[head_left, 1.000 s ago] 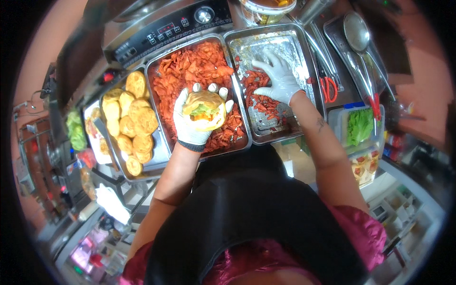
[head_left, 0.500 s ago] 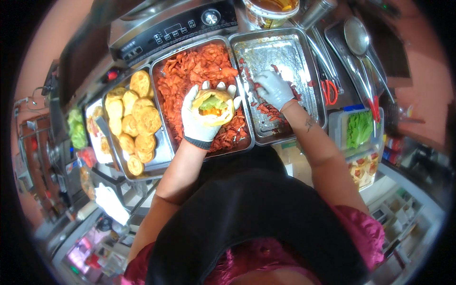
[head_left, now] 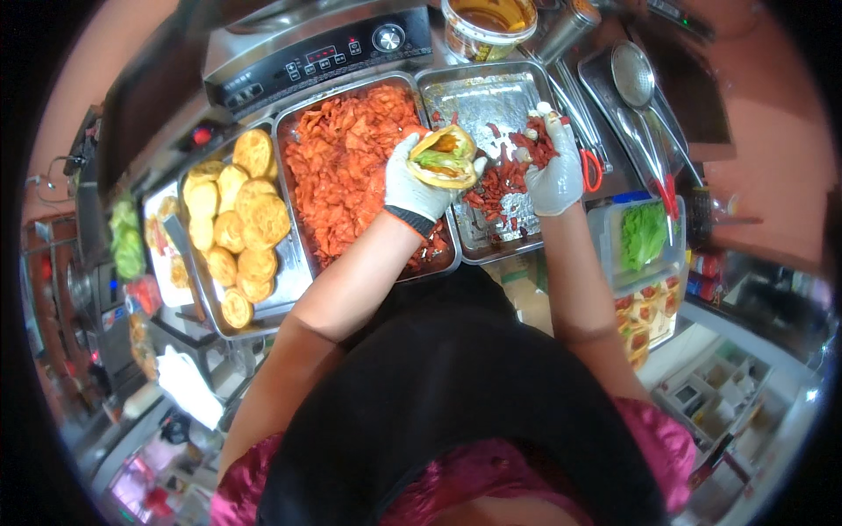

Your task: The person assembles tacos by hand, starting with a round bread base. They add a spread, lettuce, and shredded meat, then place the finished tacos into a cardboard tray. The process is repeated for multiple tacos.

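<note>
My gloved left hand point(head_left: 415, 195) is wrapped round a split flatbread point(head_left: 449, 178). Its mouth is tilted toward the right, showing green lettuce and orange-brown filling inside. My gloved right hand point(head_left: 561, 180) is turned palm up over the right-hand metal tray point(head_left: 469, 81), fingers curled round a clump of dark red meat pieces point(head_left: 538, 147). More dark red scraps point(head_left: 495, 188) lie in that tray below. Bright red-orange meat slices point(head_left: 351, 140) fill the middle tray, just left of the bread.
At the left, a tray holds several round golden flatbreads point(head_left: 254, 215). Behind are a control panel point(head_left: 324, 57) and a tub of brown sauce point(head_left: 488, 35). To the right lie red-handled scissors point(head_left: 593, 171), a skimmer point(head_left: 633, 74) and a box of lettuce point(head_left: 643, 235).
My left hand has moved right with the flatbread and tipped its opening toward the right tray. My right hand has turned palm up and lifted dark red meat pieces from the tray.
</note>
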A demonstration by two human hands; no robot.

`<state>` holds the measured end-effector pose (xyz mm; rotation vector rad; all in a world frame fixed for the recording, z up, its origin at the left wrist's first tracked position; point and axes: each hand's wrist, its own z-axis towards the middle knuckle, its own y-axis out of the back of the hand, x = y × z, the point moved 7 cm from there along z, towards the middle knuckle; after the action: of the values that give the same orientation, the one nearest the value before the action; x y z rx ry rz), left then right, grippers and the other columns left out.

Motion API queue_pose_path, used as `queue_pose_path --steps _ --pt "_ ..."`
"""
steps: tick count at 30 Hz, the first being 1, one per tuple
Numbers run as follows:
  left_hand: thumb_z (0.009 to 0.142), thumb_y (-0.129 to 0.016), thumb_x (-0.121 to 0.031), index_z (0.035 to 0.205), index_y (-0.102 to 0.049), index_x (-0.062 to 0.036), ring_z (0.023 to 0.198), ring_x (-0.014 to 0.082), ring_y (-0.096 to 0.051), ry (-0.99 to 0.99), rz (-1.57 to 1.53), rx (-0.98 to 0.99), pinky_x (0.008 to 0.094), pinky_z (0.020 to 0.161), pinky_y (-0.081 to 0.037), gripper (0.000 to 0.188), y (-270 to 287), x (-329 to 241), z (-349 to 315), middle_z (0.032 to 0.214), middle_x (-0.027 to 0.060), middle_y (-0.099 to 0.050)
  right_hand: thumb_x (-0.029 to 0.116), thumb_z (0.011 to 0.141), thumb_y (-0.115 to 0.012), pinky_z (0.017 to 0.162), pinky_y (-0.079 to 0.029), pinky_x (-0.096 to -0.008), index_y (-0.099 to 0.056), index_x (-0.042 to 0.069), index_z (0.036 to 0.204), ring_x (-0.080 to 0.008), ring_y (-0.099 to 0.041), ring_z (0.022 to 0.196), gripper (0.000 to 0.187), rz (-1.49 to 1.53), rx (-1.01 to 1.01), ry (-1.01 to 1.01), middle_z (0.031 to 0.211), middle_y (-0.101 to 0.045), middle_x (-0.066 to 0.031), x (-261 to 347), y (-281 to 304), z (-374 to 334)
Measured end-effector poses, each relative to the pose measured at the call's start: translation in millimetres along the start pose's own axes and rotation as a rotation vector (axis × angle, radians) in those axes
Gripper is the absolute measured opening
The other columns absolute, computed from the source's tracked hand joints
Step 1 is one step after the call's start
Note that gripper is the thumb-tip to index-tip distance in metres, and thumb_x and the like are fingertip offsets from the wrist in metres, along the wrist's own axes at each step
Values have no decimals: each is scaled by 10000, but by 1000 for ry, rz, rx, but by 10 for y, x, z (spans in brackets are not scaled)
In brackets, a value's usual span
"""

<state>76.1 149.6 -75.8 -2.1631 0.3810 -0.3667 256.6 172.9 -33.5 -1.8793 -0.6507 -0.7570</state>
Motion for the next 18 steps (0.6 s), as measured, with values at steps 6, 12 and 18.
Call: queue_pose_path --steps 6,12,18 --pt "1001 -380 -381 1337 -550 -44 1276 438 -506 -8 39 75 630 1114 -359 505 -27 195 164 1399 221 -532 205 1027 -575 749 -525 -272 -599 64 1158 -135 -623 900 194 -93 75 227 1043 -627 -59 -92 -508 -392" --pt "1015 -360 -389 1308 -563 16 1184 392 -590 -61 96 33 495 1095 -438 539 -145 275 -21 1285 226 -607 -59 830 -634 1013 -451 -370 -589 41 1210 -263 -567 1139 395 -814 306 885 1196 -579 -143 -136 -622 -610" --pt "1006 -362 -377 1343 -532 58 1182 389 -591 89 -78 372 492 1082 -455 576 -63 231 97 1281 245 -602 115 846 -682 1016 -402 -450 -625 65 1161 -343 -552 1105 325 -1135 480 1004 1150 -603 -144 -79 -776 -894"
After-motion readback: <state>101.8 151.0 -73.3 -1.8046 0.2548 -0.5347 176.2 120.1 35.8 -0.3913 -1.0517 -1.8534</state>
